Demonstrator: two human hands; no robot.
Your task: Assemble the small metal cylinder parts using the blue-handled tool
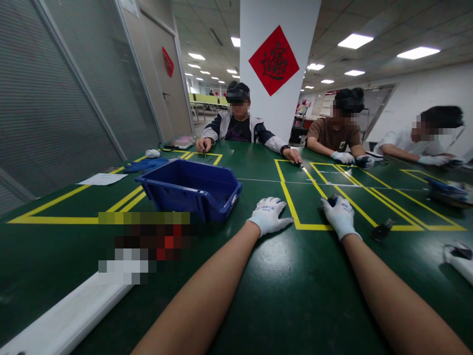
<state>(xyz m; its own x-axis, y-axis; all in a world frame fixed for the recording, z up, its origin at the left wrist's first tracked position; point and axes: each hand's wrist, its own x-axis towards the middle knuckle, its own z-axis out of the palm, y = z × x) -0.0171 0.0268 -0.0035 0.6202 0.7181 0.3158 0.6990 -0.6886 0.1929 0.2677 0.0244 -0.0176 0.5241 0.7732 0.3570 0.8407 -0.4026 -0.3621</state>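
My left hand, in a white glove with blue print, lies flat on the green table with fingers stretched out and thumb apart. It holds nothing and rests just left of a yellow tape outline. My right hand, gloved the same way, is closed around a small dark object over another stretch of yellow tape. Most of that object is hidden by the fingers, so its kind is unclear. To the left of my left hand stands an open blue plastic bin, with something small and dark inside near its front.
A dark object with a clear end lies right of my right hand. Paper and blue gloves lie at the left. A white bar reaches in at front left. Three people sit across the table, their hands on it.
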